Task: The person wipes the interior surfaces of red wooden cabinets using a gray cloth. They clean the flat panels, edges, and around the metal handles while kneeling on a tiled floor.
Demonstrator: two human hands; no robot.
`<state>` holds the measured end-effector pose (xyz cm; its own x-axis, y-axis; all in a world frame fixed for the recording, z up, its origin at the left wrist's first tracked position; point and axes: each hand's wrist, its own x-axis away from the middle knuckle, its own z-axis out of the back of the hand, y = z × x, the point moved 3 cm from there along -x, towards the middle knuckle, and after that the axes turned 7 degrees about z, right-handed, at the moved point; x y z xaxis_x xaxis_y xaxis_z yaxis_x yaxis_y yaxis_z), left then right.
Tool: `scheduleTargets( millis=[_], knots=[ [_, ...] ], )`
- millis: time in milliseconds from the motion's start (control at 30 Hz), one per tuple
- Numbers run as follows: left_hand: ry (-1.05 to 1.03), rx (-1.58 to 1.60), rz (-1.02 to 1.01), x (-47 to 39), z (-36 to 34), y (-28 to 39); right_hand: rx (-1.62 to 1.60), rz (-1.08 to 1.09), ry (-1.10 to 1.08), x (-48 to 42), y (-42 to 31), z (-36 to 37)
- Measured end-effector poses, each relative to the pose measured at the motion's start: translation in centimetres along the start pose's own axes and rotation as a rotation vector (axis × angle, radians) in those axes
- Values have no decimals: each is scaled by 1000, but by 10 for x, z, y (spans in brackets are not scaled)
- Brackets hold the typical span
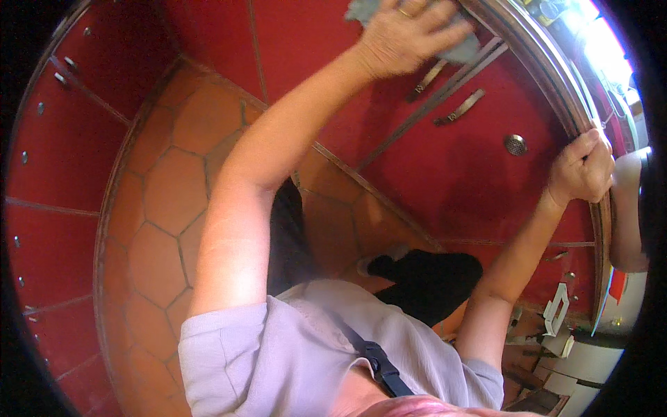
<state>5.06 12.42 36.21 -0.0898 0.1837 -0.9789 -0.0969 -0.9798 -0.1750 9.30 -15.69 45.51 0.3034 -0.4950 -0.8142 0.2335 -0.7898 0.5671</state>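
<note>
My left hand, a ring on one finger, is spread over a grey-green cloth at the top of the view. It presses the cloth against a red cabinet front, just above two metal bar handles, the nearer being a curved handle. Fingers and cloth are slightly blurred. My right hand is curled around the rim of the countertop on the right. Below that hand spreads a red cabinet door with a round metal vent.
Red cabinets with small knobs curve along the left. Hexagonal terracotta tiles cover the floor. A white appliance stands at the lower right, near a white frame-shaped piece. A pale cylindrical object is beside my right hand.
</note>
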Motion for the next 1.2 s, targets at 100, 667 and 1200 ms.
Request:
scheduleTargets(
  millis=[100, 667, 1200],
  knots=[
    [-45, -198, 49, 10, 10, -59, 21, -6, 5, 4, 2, -2],
    [157, 83, 1161, 168, -5, -186, 45, -36, 60, 17, 22, -14],
    [177, -135, 653, 62, -1, -94, 19, 13, 88, 12, 15, -10]
  ],
)
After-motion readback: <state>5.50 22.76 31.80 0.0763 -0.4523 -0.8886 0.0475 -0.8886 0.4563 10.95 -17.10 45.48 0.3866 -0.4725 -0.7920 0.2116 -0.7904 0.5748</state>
